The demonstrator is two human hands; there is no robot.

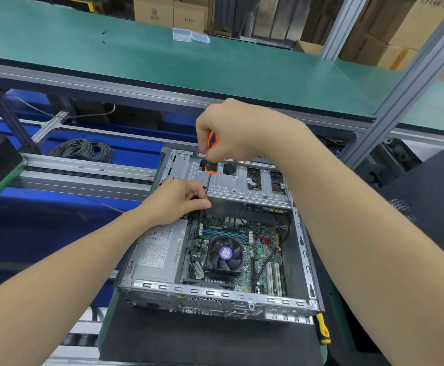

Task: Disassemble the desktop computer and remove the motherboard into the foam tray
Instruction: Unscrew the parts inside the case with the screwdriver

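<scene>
Our two bare forearms reach in from the bottom corners and meet over the open computer case (215, 293), which lies flat on a black foam mat (202, 339).

Our right hand (231, 130) comes down from above with its fingers wrapped round the orange and black handle of a screwdriver (211, 157). The tool stands nearly upright. Our left hand (174, 200) sits lower, with thumb and curled fingers pinching the thin metal shaft. The shaft runs on below that hand toward the far left corner of the board, and we cannot make out the tip.

The motherboard (265, 249) lies inside the case on its floor. A black cooler fan (225, 253) with a purple hub sits on it, and black cables cross its right side. Just beside it on the left is the grey power supply (160, 249). At the far end of the case the silver drive cage (231, 180) spans the width.

A yellow-handled tool (323, 330) lies by the near right corner of the case. A dark panel (432, 196) lies to the right. A coil of grey cable (83, 150) sits to the far left, beyond the roller rail. On the green shelf (109, 48) above stand two small clear plastic boxes (189, 35), with cardboard cartons (168, 11) behind them.
</scene>
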